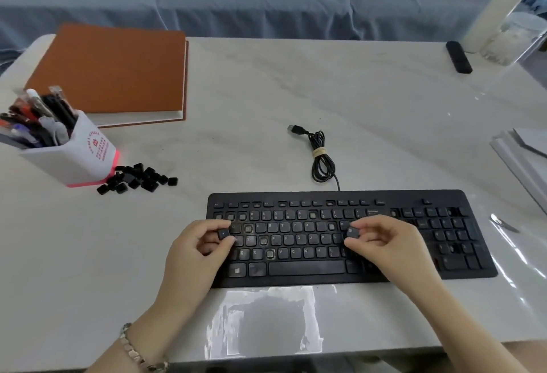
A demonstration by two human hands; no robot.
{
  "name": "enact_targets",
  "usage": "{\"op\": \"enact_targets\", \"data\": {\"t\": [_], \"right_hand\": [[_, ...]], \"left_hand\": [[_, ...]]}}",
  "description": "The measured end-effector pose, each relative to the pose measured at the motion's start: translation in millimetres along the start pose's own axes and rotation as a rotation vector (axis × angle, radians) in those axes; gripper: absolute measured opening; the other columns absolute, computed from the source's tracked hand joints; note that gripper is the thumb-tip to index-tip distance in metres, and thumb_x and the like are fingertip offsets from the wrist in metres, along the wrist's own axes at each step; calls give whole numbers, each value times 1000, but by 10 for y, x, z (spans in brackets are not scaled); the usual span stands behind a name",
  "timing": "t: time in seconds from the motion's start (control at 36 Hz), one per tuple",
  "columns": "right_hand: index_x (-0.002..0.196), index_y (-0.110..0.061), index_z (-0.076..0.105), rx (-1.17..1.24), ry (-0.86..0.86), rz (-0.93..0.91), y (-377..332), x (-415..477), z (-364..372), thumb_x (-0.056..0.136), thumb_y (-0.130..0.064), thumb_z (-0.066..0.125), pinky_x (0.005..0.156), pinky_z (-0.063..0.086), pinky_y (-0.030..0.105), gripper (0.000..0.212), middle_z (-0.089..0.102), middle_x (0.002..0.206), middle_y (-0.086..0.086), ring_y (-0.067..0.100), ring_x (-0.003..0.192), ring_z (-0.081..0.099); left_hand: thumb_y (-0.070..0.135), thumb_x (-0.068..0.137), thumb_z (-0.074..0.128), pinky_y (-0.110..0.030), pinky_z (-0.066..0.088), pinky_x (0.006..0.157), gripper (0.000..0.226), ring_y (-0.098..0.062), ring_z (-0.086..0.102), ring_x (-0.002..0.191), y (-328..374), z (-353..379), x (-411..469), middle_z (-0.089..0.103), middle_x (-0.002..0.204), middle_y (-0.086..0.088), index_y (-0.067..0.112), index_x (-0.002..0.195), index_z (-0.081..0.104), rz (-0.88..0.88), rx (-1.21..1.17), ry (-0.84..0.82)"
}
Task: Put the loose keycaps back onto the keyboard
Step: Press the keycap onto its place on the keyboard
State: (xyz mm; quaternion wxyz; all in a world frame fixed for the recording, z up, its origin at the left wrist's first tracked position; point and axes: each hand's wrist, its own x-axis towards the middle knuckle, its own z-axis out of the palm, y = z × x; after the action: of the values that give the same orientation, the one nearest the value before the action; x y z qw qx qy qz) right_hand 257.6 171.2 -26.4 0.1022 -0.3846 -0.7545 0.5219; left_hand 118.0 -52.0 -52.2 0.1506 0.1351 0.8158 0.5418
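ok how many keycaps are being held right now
2. The left hand pinches an arrow keycap; the right hand pinches a B keycap, both over the keyboard. Palms may hide more.

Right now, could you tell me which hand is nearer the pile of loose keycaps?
Left. The left hand hovers at the keyboard's left end, with the pile of loose keycaps beyond it to the left; the right hand is farther right along the keyboard.

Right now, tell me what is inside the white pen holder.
The white pen holder is crammed with pens, black, red and blue, sticking out of its top. Its wall hides their lower ends and anything lying at the bottom.
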Motion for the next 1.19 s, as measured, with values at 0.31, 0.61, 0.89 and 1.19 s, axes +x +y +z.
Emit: {"op": "enact_targets", "data": {"t": [0.31,0.61,0.89,1.19], "right_hand": [[73,-34,63,-171,-128,-107,-113,-90,520,69,-10,78,60,42,5,28,60,66,-7,-3,56,53],[83,-34,72,-353,-166,-270,-62,-91,905,68,-23,82,78,25,3,21,43,82,-16,3,88,40],[89,-31,75,-427,-120,-302,-55,-101,983,69,-25,81,87,31,24,22,39,80,-16,12,89,38],[88,-30,75,-439,-136,-243,-72,-58,999,68,-25,82,87,31,24,22,40,82,-16,10,91,37]], "left_hand": [[2,80,69,-6,45,68,30,-1,58,72,-216,-164,-25,65,85,1,31,87,67,-58,-24,28],[3,82,68,-7,44,71,31,-6,56,75,-238,-110,-69,63,85,5,32,89,65,-55,-46,29],[1,83,66,-5,41,70,31,3,53,74,-222,-88,-89,60,84,8,31,89,64,-21,-39,44],[1,82,67,-6,42,70,31,2,53,71,-240,-120,-78,61,84,7,31,89,65,-42,-58,20]]}}
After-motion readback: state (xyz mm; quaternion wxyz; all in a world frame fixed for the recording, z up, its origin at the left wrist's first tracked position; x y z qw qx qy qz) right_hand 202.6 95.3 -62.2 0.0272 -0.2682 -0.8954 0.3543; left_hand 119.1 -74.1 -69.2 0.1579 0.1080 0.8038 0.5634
